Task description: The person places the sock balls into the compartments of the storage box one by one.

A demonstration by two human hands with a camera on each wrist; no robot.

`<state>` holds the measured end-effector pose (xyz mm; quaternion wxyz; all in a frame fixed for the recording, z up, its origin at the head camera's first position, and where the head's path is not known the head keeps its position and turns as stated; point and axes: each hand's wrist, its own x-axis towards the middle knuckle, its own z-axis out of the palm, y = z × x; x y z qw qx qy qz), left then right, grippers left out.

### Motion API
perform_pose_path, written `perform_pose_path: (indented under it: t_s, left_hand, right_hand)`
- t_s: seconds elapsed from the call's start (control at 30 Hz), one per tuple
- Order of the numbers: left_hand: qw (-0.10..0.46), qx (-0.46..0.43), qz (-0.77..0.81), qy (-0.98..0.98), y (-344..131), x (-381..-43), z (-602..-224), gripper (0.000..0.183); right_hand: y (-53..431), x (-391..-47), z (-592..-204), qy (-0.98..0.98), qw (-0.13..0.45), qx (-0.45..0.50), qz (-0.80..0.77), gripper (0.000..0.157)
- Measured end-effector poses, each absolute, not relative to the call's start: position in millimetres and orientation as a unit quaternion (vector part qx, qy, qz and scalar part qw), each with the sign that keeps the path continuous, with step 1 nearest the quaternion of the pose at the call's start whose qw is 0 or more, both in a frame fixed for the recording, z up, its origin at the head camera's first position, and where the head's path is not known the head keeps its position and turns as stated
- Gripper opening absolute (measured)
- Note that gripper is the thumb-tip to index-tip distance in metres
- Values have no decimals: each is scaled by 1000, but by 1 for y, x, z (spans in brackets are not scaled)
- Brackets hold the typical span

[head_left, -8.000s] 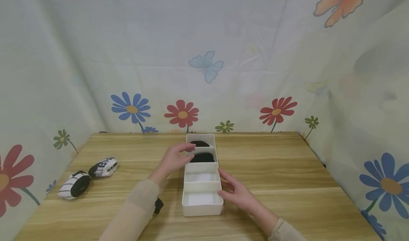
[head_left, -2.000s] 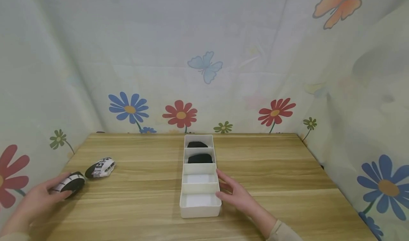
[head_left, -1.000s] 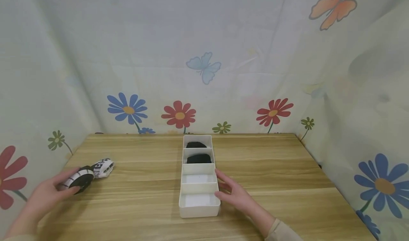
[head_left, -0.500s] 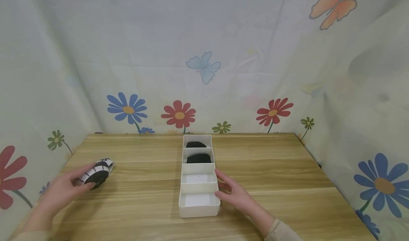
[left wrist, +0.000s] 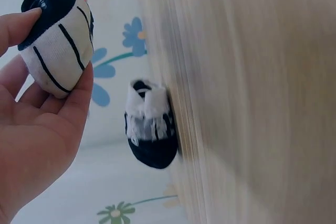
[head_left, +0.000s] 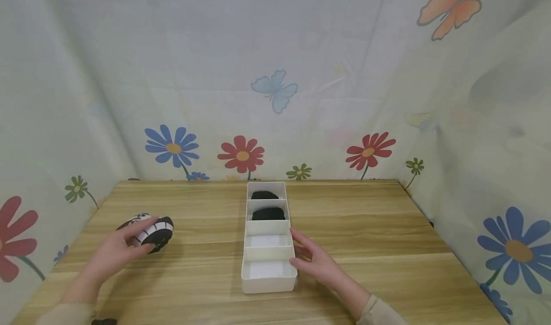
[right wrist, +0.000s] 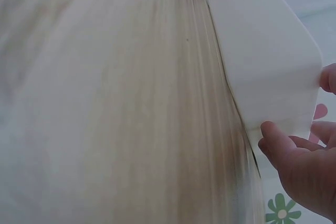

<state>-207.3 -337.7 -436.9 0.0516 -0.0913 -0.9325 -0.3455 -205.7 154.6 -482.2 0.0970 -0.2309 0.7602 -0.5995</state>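
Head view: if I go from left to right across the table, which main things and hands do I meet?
Left hand → striped sock → white divided box → right hand.

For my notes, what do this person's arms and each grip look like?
The left grip and right grip are bare human hands, with no gloves or rings visible. The left sleeve and right sleeve are pale beige; the right one has a cuff near the wrist. A dark thing beside the left sleeve is too cut off to identify.
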Motion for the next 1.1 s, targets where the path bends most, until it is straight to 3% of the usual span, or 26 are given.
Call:
perform_pose_path:
  t_s: [0.73,1.1]
  left_hand:
    - [74,-185,-375,-905,-274,-227,-445,62]
    - [58,-197,-396,-895,-246,-236,-447,61]
  right_hand:
    - [155,-205,-482,760,97,-230,-600,72]
    - [154,-206,-482,757,94,-233,-603,72]
